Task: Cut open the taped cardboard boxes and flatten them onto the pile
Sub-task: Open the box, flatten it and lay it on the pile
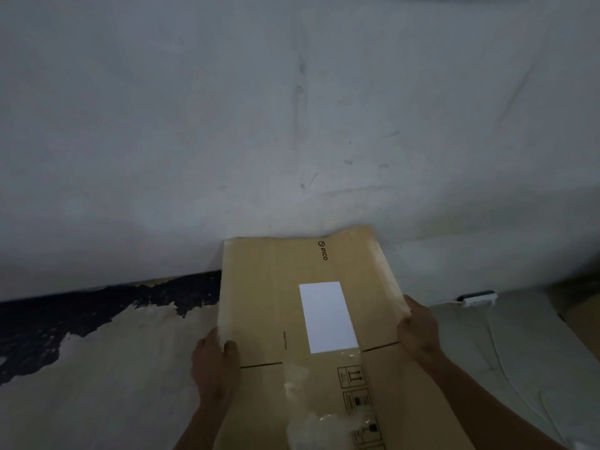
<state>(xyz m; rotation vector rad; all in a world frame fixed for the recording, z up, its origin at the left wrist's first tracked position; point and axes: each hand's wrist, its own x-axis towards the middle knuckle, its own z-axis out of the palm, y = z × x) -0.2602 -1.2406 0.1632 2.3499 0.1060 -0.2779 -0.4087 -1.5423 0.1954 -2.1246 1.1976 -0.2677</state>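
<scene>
A flattened brown cardboard box (259, 303) with a white label (326, 316) and clear tape down its middle stretches away from me, its far end against the white wall. My left hand (214, 362) grips its left edge, thumb on top. My right hand (418, 329) grips its right edge, fingers curled round the rim. No knife shows in view.
The white wall (292, 108) fills the upper view. Below it on the left runs a peeling dark strip over pale floor (97, 384). A white power strip (477, 297) with a trailing cable lies at the right, with more brown cardboard (584, 316) at the right edge.
</scene>
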